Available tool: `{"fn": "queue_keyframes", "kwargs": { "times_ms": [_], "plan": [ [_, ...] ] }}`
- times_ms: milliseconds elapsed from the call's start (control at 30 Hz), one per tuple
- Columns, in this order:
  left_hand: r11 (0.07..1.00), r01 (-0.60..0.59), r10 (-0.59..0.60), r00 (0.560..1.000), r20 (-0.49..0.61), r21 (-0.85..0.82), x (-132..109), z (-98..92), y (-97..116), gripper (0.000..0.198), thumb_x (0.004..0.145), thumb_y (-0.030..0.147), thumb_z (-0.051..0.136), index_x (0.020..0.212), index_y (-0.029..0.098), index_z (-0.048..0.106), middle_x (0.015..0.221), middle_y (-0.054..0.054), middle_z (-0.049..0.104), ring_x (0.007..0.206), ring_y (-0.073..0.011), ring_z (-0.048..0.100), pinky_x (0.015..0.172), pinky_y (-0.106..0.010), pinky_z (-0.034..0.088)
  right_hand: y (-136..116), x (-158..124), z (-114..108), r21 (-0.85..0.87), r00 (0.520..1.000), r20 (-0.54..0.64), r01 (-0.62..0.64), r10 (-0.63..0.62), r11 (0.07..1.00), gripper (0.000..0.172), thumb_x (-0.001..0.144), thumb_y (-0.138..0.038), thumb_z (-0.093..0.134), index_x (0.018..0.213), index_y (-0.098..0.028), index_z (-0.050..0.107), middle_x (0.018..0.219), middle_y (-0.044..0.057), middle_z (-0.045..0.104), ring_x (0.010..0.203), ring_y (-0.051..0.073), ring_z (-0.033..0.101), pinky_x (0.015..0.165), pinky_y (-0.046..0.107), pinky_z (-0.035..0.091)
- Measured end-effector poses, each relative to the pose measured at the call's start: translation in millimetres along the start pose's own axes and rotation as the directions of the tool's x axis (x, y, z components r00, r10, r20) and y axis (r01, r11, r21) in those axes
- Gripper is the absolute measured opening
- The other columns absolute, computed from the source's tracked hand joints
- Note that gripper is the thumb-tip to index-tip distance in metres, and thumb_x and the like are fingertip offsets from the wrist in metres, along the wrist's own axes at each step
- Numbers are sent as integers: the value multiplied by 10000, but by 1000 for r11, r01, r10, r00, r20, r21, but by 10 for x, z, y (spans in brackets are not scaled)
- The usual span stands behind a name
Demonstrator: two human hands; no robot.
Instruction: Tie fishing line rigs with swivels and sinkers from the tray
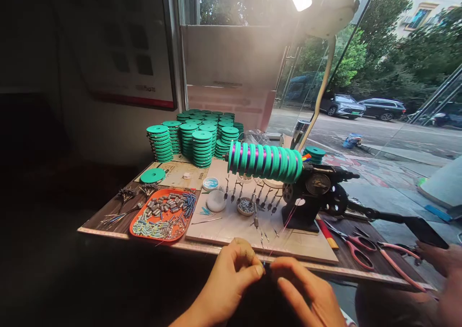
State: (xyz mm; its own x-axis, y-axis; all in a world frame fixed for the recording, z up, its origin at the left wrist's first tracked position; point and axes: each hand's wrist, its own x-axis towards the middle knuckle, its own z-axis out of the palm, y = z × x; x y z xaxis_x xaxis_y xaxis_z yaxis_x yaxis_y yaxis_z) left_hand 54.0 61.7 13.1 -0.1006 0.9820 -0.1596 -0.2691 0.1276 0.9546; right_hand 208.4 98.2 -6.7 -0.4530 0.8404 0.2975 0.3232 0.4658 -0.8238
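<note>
My left hand is closed, with thumb and forefinger pinching a thin fishing line at a small dark piece. My right hand is close by on the right, its thumb and forefinger curved and apart, with nothing visible held between them. Above them hangs a row of small metal sinkers and swivels. They dangle below a row of green foam spools wound with purple line. These spools sit on the shaft of a black hand-cranked winder.
On the left is an orange tray of sinkers, swivels and small tubes, with stacked green spools behind. Small dishes stand mid-board. Red-handled scissors and pink-handled pliers lie right. Part of a person shows dimly beside the crank.
</note>
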Motion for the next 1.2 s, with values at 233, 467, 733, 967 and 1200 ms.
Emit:
{"fn": "queue_keyframes", "kwargs": {
  "times_ms": [233, 467, 733, 967, 1200],
  "plan": [
    [961, -146, 158, 987, -35, 235, -14, 39, -21, 149, 693, 228, 580, 583, 157, 508, 750, -23, 407, 690, -156, 400, 606, -244, 329, 44, 59, 62, -399, 816, 87, 554, -572, 730, 329, 940, -246, 268, 758, -189, 536, 517, -23, 556, 420, 93, 518, 425, 183, 361],
    [535, -359, 639, 765, -87, 765, -83, 54, -217, 201, 737, 47, 477, 666, 186, 604, 798, -78, 494, 665, -168, 492, 630, -249, 366, -522, 733, -114, -321, 848, 530, 210, -9, 924, 186, 785, -151, 445, 623, -152, 536, 589, -8, 516, 559, 106, 450, 515, 209, 314],
    [640, -426, 666, 723, -185, 639, -41, 36, -360, 274, 726, 51, 516, 821, 235, 695, 1011, -136, 620, 940, -268, 542, 838, -324, 372, -808, 1403, 100, -361, 588, 759, 22, 280, 932, 178, 649, -43, 543, 496, -132, 561, 410, -71, 387, 401, 50, 324, 396, 176, 251],
    [882, -305, 390, 901, -191, 359, -20, -34, -99, 132, 685, 77, 605, 604, 173, 643, 637, -49, 554, 640, -161, 470, 610, -233, 359, -835, 1236, 6, -340, 733, 663, 114, 151, 934, 127, 735, -103, 556, 620, -138, 598, 540, -32, 505, 515, 83, 440, 510, 201, 349],
    [786, 391, -421, 906, 49, -478, 57, -78, -44, 112, 568, 46, 647, 609, 91, 554, 635, -6, 506, 419, -3, 264, 335, -86, 92, 57, 294, -99, -384, 607, 166, 766, -778, 516, 218, 880, -123, 376, 843, -128, 590, 641, 57, 582, 571, 138, 503, 517, 259, 367]
  ]
}}
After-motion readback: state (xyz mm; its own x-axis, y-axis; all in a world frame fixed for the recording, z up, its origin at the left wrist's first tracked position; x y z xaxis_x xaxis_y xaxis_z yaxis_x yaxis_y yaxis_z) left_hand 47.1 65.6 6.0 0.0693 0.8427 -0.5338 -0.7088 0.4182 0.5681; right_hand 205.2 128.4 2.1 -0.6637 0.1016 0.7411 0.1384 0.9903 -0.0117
